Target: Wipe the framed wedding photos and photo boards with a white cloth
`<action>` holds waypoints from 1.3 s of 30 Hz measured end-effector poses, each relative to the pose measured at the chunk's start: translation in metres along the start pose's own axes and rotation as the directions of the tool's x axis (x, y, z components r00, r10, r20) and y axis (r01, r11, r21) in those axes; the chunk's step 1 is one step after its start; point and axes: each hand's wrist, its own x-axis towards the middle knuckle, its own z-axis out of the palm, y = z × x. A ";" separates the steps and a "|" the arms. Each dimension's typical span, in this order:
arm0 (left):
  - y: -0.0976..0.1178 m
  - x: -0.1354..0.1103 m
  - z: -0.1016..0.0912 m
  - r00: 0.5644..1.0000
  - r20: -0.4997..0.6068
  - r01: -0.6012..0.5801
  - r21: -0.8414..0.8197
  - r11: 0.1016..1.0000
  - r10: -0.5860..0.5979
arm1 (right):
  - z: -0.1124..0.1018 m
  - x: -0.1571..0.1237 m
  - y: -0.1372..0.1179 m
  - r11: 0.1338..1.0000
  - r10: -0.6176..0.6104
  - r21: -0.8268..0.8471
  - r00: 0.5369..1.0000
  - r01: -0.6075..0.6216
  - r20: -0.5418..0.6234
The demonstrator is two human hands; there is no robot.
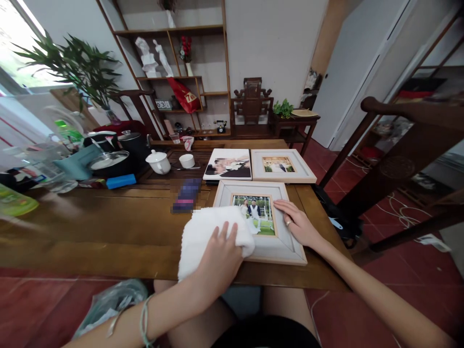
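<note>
My left hand (222,253) presses a white towel (195,237) against the left part of a picture frame (295,251). Its fingers lie over the cloth, and the thumb is hidden. The towel covers the lower left of the frame and spreads onto the table. In this pale wooden frame is a photo (266,217) of two people on grass. My right hand (295,222) rests with fingers stretched out on the frame's right border, thumb side toward the photo. Just behind lie a second framed photo (308,174) and a photo panel (244,169).
On the wooden table (90,232) stand a white lidded cup (158,162), a small white bowl (187,160), a pan (108,164) and a blue block (121,181). A blurred dark item (186,195) lies left of the frame. A lined bin (116,302) is below; a chair (384,159) stands right.
</note>
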 end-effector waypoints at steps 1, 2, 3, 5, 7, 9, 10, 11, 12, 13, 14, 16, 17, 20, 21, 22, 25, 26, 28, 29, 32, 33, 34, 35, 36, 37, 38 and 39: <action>0.004 0.002 0.001 0.999 -0.027 -0.019 -0.016 1.000 0.019 | 0.000 0.000 0.000 1.000 0.000 0.005 1.000 0.000 -0.004; 0.010 0.005 0.002 0.997 -0.067 -0.049 -0.031 0.998 0.047 | 0.000 0.000 0.000 1.000 0.000 0.009 1.000 0.000 -0.008; 0.016 0.008 0.003 0.990 -0.116 -0.090 -0.044 0.995 0.084 | 0.000 0.000 0.000 1.000 0.001 0.011 1.000 -0.001 -0.010; 0.029 0.014 0.006 0.962 -0.208 -0.194 -0.079 0.978 0.174 | -0.001 0.001 0.000 1.000 0.003 0.008 1.000 -0.003 -0.008; 0.034 0.019 0.003 0.942 -0.245 -0.272 -0.149 0.951 0.230 | -0.001 0.001 0.000 1.000 0.005 0.002 1.000 -0.005 -0.007; 0.025 0.022 -0.005 0.954 -0.225 -0.259 -0.281 0.924 0.199 | -0.002 0.001 0.001 1.000 0.000 0.001 1.000 0.000 -0.007; 0.016 0.023 -0.011 0.965 -0.212 -0.222 -0.353 0.909 0.154 | -0.002 0.000 0.001 1.000 -0.006 0.003 1.000 0.006 -0.008; 0.004 0.023 -0.018 0.975 -0.206 -0.167 -0.413 0.895 0.087 | -0.002 0.000 0.001 1.000 -0.012 0.008 1.000 0.012 -0.009; -0.010 0.022 -0.024 0.977 -0.211 -0.097 -0.452 0.887 0.000 | -0.001 0.000 0.001 1.000 -0.017 0.013 1.000 0.017 -0.011; -0.026 0.021 -0.030 0.967 -0.234 -0.018 -0.465 0.885 -0.103 | -0.001 0.000 0.001 1.000 -0.020 0.018 1.000 0.020 -0.012; -0.042 0.021 -0.035 0.938 -0.272 0.074 -0.451 0.890 -0.216 | -0.001 -0.001 0.001 1.000 -0.019 0.019 1.000 0.019 -0.014; -0.071 0.023 -0.039 0.832 -0.394 0.247 -0.368 0.897 -0.391 | 0.000 -0.001 0.000 1.000 -0.012 0.016 1.000 0.012 -0.015; -0.084 0.026 -0.038 0.785 -0.455 0.300 -0.314 0.901 -0.420 | 0.000 -0.001 0.000 1.000 -0.009 0.013 1.000 0.009 -0.015; -0.106 0.040 -0.020 0.803 -0.493 0.289 -0.169 0.942 -0.335 | 0.000 -0.001 -0.001 1.000 -0.011 0.010 1.000 0.011 -0.012; -0.108 0.047 -0.012 0.850 -0.448 0.241 -0.136 0.961 -0.277 | -0.001 -0.001 -0.002 1.000 -0.012 0.008 1.000 0.012 -0.009; -0.107 0.053 -0.003 0.895 -0.391 0.186 -0.111 0.976 -0.215 | -0.001 0.000 -0.002 1.000 -0.012 0.004 1.000 0.012 -0.004; -0.095 0.069 0.017 0.963 -0.265 0.040 -0.066 0.997 -0.056 | -0.002 0.000 -0.001 1.000 -0.016 -0.016 1.000 0.017 0.014; -0.091 0.073 0.021 0.970 -0.243 0.013 -0.060 0.998 -0.027 | -0.003 0.000 -0.001 0.999 -0.023 -0.023 1.000 0.023 0.021; -0.085 0.080 0.022 0.977 -0.215 -0.009 -0.062 0.998 -0.005 | -0.004 0.001 0.000 0.999 -0.039 -0.034 0.999 0.040 0.032; -0.083 0.084 0.022 0.979 -0.203 -0.011 -0.066 0.998 -0.002 | -0.004 0.001 0.001 0.998 -0.046 -0.038 0.998 0.048 0.037; -0.081 0.097 0.017 0.984 -0.180 -0.029 -0.066 0.997 0.016 | -0.005 0.001 0.002 0.997 -0.063 -0.050 0.997 0.066 0.054; -0.080 0.103 0.015 0.984 -0.176 -0.041 -0.063 0.997 0.029 | -0.006 0.001 0.002 0.996 -0.069 -0.055 0.996 0.072 0.061; -0.077 0.109 0.014 0.984 -0.173 -0.057 -0.060 0.997 0.046 | -0.006 0.002 0.003 0.995 -0.074 -0.060 0.995 0.079 0.069; -0.072 0.115 0.013 0.983 -0.173 -0.077 -0.057 0.995 0.066 | -0.006 0.002 0.003 0.994 -0.079 -0.065 0.994 0.084 0.075; -0.067 0.121 0.013 0.980 -0.176 -0.103 -0.052 0.993 0.093 | -0.006 0.002 0.002 0.994 -0.082 -0.071 0.994 0.088 0.078; -0.060 0.127 0.012 0.976 -0.181 -0.134 -0.048 0.990 0.123 | -0.006 0.002 0.002 0.993 -0.084 -0.077 0.993 0.090 0.078; -0.052 0.134 0.011 0.970 -0.188 -0.166 -0.042 0.985 0.155 | -0.006 0.002 0.002 0.992 -0.085 -0.085 0.993 0.091 0.078; -0.044 0.141 0.010 0.963 -0.196 -0.198 -0.036 0.980 0.187 | -0.006 0.002 0.001 0.991 -0.085 -0.096 0.993 0.092 0.079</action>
